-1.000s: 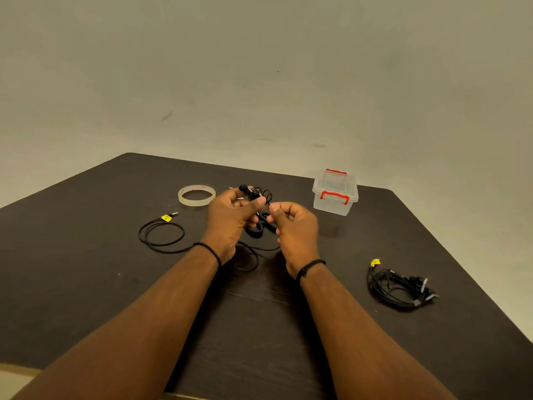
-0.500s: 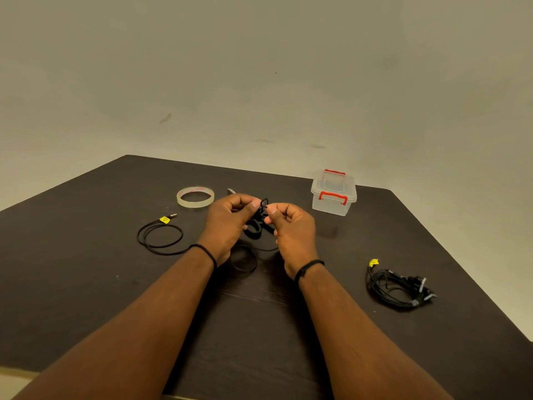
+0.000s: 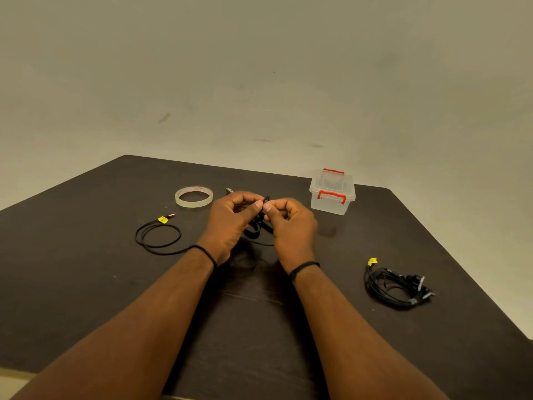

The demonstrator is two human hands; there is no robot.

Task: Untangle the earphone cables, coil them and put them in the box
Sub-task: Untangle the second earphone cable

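Both hands, left hand (image 3: 230, 223) and right hand (image 3: 291, 226), pinch one black earphone cable (image 3: 256, 226) mid-table (image 3: 86, 284). A second tangled black cable bundle (image 3: 395, 287) lies near the right edge; one clear red-latched plastic box (image 3: 331, 193) and one clear tape roll (image 3: 193, 196) sit toward the far edge.

On the bench (image 3: 86, 284), the tape roll (image 3: 193, 196) sits toward the far edge, left of centre; the box (image 3: 331, 194) lies near the far right corner. A cable loop (image 3: 157, 235) lies left, a cable bundle (image 3: 396, 287) near the right edge.
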